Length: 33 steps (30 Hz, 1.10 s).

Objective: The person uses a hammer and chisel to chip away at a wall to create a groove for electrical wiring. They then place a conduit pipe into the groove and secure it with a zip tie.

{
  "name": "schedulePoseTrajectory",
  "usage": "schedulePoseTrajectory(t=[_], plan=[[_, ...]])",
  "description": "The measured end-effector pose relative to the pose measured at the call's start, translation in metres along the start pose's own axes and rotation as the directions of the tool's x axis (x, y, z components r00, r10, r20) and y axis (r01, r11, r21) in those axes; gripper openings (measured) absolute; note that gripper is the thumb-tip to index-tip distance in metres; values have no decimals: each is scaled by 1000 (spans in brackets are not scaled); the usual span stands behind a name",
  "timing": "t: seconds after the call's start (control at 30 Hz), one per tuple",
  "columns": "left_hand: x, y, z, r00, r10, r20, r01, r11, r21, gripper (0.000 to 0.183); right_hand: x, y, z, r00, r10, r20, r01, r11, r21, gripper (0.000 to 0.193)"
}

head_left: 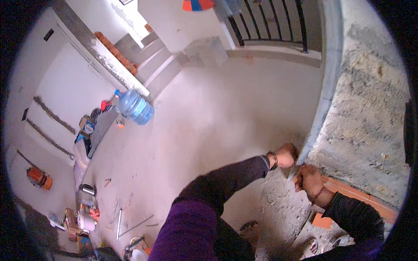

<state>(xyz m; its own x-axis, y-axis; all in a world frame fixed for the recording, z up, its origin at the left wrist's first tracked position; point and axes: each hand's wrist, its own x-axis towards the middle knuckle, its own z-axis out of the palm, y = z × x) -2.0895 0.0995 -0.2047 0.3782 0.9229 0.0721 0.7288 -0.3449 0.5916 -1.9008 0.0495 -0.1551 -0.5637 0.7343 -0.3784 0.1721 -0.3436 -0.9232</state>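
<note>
Both hands meet at the lower end of a long grey edge strip (320, 119), which borders a rough, mortar-smeared slab (363, 113) on the right. My left hand (285, 155) is closed at the strip's left side, its fingertips hidden. On the other side, just below the slab, my right hand (310, 180) has its fingers curled in near the strip's end. What either hand grips, if anything, cannot be made out. Orange bricks or tiles (348, 193) run along the slab's lower edge beside my right wrist. A loose orange piece (322, 220) lies below my right forearm.
Broken, rough concrete (281, 198) lies beneath my hands. A blue water bottle (136, 106) lies on the floor at left, near steps (159, 65). A black railing (274, 21) stands at the back. A kettle (88, 189), a metal bar (119, 224) and clutter occupy the lower left.
</note>
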Motion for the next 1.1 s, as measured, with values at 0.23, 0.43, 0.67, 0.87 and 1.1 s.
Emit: schedulePoseTrajectory(t=[0.23, 0.43, 0.67, 0.87, 1.1], plan=[[-4, 6, 15, 995, 32, -95, -21, 993, 113, 17, -16, -18, 6, 997, 70, -32, -69, 997, 20, 26], [-14, 33, -22, 968, -203, -150, 187, 976, -115, 23, -7, -23, -10, 994, 109, 30, -102, 981, -168, 32], [-28, 34, -14, 863, -503, 46, 344, 519, -783, 16, 2, -13, -1, 997, 25, -77, -27, 999, -28, 22], [-35, 37, -35, 870, -458, 181, 368, 359, -858, 14, -10, -38, 26, 989, 98, -115, -81, 986, 146, 22], [-29, 43, -28, 853, -516, 77, 225, 232, -946, 13, -3, -43, 16, 980, -112, -162, 124, 990, 66, 29]])
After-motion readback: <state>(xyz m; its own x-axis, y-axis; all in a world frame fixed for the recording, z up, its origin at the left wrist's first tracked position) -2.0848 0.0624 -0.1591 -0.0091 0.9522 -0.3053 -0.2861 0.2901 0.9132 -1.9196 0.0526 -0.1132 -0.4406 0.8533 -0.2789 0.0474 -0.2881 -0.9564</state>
